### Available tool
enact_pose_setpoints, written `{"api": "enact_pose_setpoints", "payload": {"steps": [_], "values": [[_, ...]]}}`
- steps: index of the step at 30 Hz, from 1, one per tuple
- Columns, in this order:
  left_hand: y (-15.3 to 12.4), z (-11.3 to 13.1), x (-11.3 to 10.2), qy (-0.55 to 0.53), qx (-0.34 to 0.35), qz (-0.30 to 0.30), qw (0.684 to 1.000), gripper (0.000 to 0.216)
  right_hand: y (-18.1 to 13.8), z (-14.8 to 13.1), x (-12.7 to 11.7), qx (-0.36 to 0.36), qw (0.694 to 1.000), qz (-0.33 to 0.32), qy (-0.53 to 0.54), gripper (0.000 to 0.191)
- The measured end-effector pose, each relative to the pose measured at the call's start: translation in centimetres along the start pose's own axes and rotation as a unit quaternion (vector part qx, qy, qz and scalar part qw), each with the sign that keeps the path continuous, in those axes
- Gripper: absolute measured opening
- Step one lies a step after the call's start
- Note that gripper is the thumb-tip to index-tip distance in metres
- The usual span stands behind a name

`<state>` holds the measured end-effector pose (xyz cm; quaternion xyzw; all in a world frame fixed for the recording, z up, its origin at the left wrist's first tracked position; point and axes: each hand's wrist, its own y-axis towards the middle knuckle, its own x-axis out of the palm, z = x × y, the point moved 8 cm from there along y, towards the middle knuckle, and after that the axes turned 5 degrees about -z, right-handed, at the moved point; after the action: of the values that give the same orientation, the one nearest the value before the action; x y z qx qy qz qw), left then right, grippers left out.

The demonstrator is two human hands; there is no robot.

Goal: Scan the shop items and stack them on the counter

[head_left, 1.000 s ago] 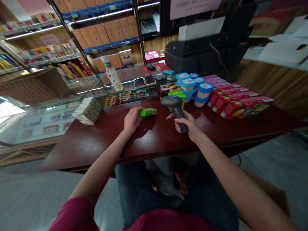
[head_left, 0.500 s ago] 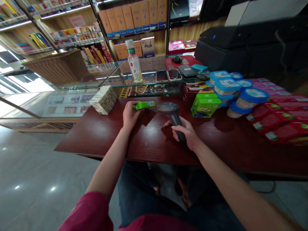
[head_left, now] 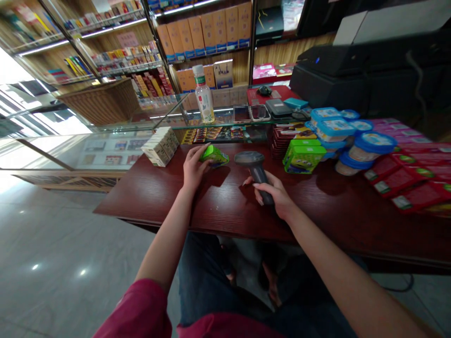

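Note:
My left hand is closed around a small green box, which it holds tilted just over the dark red-brown counter. In my right hand is a dark grey barcode scanner, gripped by its handle. Its head is turned left toward the box, with a gap between them. To the right of the scanner stand more green boxes of a similar look. A group of small cream-coloured boxes stands on the counter to the left of my left hand.
Tubs with blue lids and red packs fill the counter's right side. Behind the counter, a glass display case carries a drink bottle, phones and a mouse. A wicker basket stands farther left.
My left hand has turned the green box, so a broader face shows instead of the narrow side with the barcode label. The scanner stays in my right hand. The view has shifted slightly.

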<state>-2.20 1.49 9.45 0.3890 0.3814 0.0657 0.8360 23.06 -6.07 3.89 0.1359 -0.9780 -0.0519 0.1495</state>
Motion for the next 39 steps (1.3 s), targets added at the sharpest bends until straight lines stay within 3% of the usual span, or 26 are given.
{"api": "enact_pose_setpoints", "payload": {"steps": [3, 8, 16, 21, 26, 34, 36, 39], "values": [[0.1, 0.0, -0.1, -0.007, 0.018, -0.014, 1.000, 0.045, 0.1, 0.3, -0.1, 0.003, 1.000, -0.009, 0.004, 0.025], [0.8, 1.2, 2.0, 0.008, 0.064, -0.085, 0.994, 0.035, 0.0, 0.3, -0.1, 0.008, 1.000, -0.006, -0.005, 0.023], [0.7, 3.2, 4.2, 0.123, -0.081, -0.028, 0.989, 0.052, -0.1, 0.1, 0.0, 0.026, 0.999, 0.017, 0.009, 0.028], [0.6, 3.2, 4.1, 0.139, -0.102, -0.032, 0.984, 0.051, 0.1, 0.3, 0.0, 0.049, 0.998, 0.034, 0.013, 0.037], [-1.1, 1.1, 0.4, 0.165, -0.118, -0.026, 0.979, 0.047, 0.6, 0.2, 1.9, 0.061, 0.997, 0.012, 0.041, 0.026], [-7.5, -7.1, -12.6, 0.230, -0.204, 0.091, 0.947, 0.053, 3.4, 2.4, 8.5, 0.099, 0.991, -0.043, 0.085, 0.022], [-8.0, -9.4, -14.3, 0.197, -0.212, 0.100, 0.952, 0.054, 4.2, 3.0, 9.6, 0.103, 0.990, -0.058, 0.079, 0.023], [-7.5, -12.4, -15.0, 0.155, -0.212, 0.100, 0.960, 0.058, 4.9, 3.8, 10.7, 0.108, 0.989, -0.087, 0.060, 0.022]]}}
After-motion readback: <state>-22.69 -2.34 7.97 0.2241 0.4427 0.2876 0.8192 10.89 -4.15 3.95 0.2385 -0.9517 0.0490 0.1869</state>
